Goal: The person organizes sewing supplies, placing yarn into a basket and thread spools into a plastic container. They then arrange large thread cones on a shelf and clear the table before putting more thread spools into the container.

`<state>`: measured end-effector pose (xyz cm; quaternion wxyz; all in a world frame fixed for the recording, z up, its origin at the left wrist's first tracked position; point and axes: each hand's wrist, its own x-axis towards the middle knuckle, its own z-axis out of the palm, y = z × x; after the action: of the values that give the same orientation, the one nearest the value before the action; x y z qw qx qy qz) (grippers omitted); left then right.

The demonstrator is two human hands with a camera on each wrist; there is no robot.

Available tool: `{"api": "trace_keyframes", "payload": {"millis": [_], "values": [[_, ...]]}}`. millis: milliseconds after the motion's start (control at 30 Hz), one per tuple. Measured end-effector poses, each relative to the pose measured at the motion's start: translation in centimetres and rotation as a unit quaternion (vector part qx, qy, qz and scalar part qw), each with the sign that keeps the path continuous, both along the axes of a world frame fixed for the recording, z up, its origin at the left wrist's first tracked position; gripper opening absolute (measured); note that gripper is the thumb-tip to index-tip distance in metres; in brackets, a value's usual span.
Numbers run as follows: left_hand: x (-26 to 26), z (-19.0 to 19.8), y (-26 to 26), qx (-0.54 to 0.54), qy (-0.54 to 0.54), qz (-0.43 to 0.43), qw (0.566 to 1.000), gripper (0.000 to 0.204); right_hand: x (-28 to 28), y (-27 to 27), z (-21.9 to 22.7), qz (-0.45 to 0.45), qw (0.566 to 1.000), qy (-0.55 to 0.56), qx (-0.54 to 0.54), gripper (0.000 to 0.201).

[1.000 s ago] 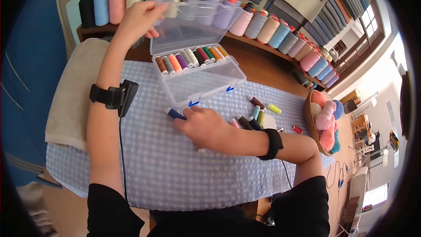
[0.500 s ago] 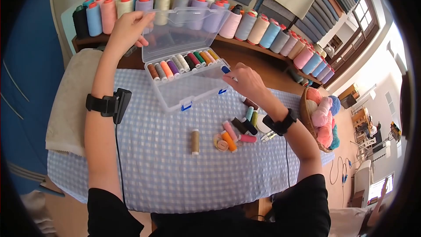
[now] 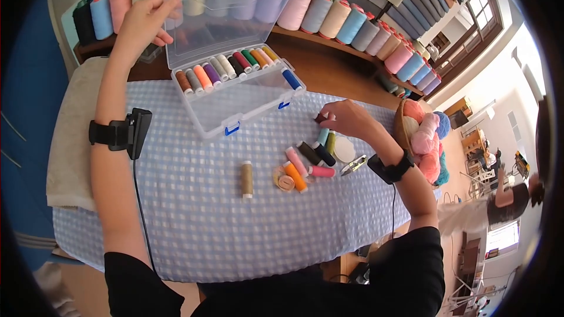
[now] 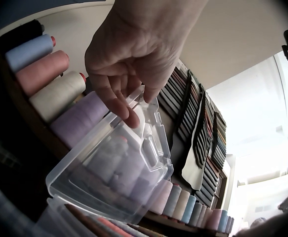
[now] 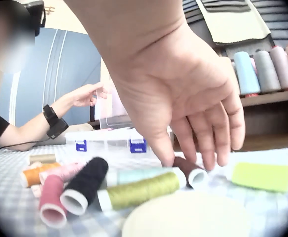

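My left hand (image 3: 143, 23) pinches the upper corner of the clear lid (image 4: 109, 168) between thumb and fingers, and the lid stands raised. Below it, the clear plastic box (image 3: 205, 108) holds a row of thread spools (image 3: 211, 73) at its back. A blue spool (image 3: 291, 80) lies in its front right part. Over the cloth to the right, my right hand (image 3: 352, 120) takes a dark brown spool (image 5: 191, 173) between thumb and fingertips. Close by lie a light blue spool (image 5: 144, 176), an olive spool (image 5: 141, 190) and a yellow-green spool (image 5: 262, 176).
Pink, orange and black spools lie nearer, beside thread snips (image 3: 353, 165) and a white disc (image 3: 345, 150). A tan spool (image 3: 247, 179) stays apart on the checked cloth (image 3: 205, 223). A yarn basket (image 3: 401, 123) sits at right; large thread cones (image 3: 294, 10) line the shelf behind.
My right hand has carried the blue spool into the box, let go of it and moved right to the brown spool. The left hand keeps holding the lid.
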<state>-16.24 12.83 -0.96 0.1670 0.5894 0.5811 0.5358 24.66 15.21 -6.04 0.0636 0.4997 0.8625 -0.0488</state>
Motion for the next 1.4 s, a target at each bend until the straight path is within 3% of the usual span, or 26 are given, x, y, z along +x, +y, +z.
{"api": "trace_keyframes", "payload": {"millis": [33,167,233,367,433,533,633,767,967,1067,1133,1200,1300,1400], "values": [[0.0,0.0,0.0,-0.002,0.001,-0.003,1.000,0.043,0.4,0.5,-0.7,0.042,0.998,0.046,0.016,0.023],[0.1,0.1,-0.1,0.007,-0.002,0.003,1.000,0.043,-1.7,0.4,1.2,0.045,0.997,0.030,0.060,0.022],[0.2,0.2,-0.2,-0.011,0.002,0.003,1.000,0.043,-3.8,-0.1,3.0,0.073,0.979,0.164,0.096,0.015],[0.4,0.3,-0.4,-0.012,0.002,0.001,1.000,0.045,-8.3,2.0,2.3,0.076,0.948,0.272,0.146,0.016],[0.4,0.3,-0.5,-0.011,-0.009,-0.004,1.000,0.045,-9.2,2.9,1.7,0.059,0.971,0.180,0.149,0.019],[0.2,0.3,-0.4,-0.019,-0.007,-0.005,1.000,0.045,-8.9,4.1,0.2,0.099,0.965,0.176,0.169,0.020],[0.4,0.5,-0.6,-0.018,-0.011,-0.007,1.000,0.045,-7.9,2.5,1.6,0.116,0.962,0.171,0.179,0.019],[0.3,0.2,-0.3,0.005,-0.013,-0.004,1.000,0.042,-4.3,0.4,4.0,0.053,0.989,0.080,0.111,0.017],[0.4,0.3,-0.3,-0.015,-0.003,0.012,1.000,0.047,3.9,0.7,0.6,0.039,0.993,-0.062,0.090,0.020],[0.2,0.2,-0.2,-0.020,-0.008,0.006,1.000,0.047,4.7,1.1,-0.3,-0.017,0.998,-0.063,0.010,0.023],[0.2,0.2,-0.2,-0.019,-0.010,0.006,1.000,0.047,4.5,0.8,0.1,-0.033,0.998,-0.050,0.016,0.023],[0.3,0.2,-0.3,-0.022,-0.010,0.006,1.000,0.047,4.0,0.6,0.6,0.019,0.998,0.027,0.052,0.029],[0.3,0.4,-0.3,-0.026,-0.012,0.008,1.000,0.048,1.4,-1.9,2.0,0.027,0.996,0.074,0.040,0.033],[0.2,0.3,-0.4,-0.022,-0.014,0.006,1.000,0.048,0.0,-3.7,0.9,0.031,0.999,0.036,-0.007,0.037]]}}
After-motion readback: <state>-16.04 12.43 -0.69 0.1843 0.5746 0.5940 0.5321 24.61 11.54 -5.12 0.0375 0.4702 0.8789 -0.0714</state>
